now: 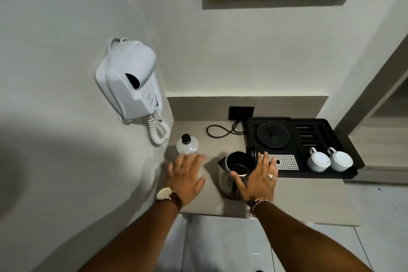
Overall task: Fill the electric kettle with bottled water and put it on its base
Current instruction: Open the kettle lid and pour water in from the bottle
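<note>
A steel electric kettle [231, 174] stands on the beige counter with its black lid [252, 154] flipped up. My right hand [259, 180] hovers over its handle side, fingers spread, holding nothing. A clear water bottle [187, 146] with a black cap stands to the kettle's left near the wall. My left hand [186, 178] is just in front of the bottle, fingers apart, palm down, gripping nothing. The round black kettle base [273, 134] sits bare in the black tray [326, 172] behind the kettle.
Two white cups [319, 161] lie upside down on the tray's right side. A black cord [220, 131] runs from the base to a wall socket [241, 112]. A white wall-mounted hair dryer [130, 81] with a coiled cord hangs above the bottle. The counter edge [220, 212] is near my wrists.
</note>
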The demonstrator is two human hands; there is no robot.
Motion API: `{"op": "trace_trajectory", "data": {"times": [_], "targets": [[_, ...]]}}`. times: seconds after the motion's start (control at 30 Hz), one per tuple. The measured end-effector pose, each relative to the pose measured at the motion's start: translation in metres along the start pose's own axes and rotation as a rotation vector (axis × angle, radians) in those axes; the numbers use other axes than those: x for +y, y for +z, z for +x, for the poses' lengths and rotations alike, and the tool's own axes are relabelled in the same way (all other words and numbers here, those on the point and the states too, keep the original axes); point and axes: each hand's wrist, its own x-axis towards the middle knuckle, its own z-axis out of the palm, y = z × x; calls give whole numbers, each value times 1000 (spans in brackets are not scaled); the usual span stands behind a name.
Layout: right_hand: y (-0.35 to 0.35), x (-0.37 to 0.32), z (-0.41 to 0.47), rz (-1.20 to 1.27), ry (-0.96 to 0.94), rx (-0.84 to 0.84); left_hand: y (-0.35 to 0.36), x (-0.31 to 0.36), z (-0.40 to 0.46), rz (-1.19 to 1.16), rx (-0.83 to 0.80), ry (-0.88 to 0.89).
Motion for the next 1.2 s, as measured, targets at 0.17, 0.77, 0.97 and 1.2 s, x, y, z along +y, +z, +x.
{"op": "trace_trajectory", "data": {"times": [0.17, 0.77, 0.97, 1.2], "targets": [[-1, 0, 0, -20, -4, -35, -34, -32, 47, 20, 47, -278], [-5, 0, 2, -39, 1, -57, -41, -26, 76, -252, 66, -42], [-1, 2, 3, -26, -16, -19, 50, 7, 8, -270, -148, -11], [15, 13, 6, -62, -78, 91, 114, 13, 1, -116, -482, -125]]}}
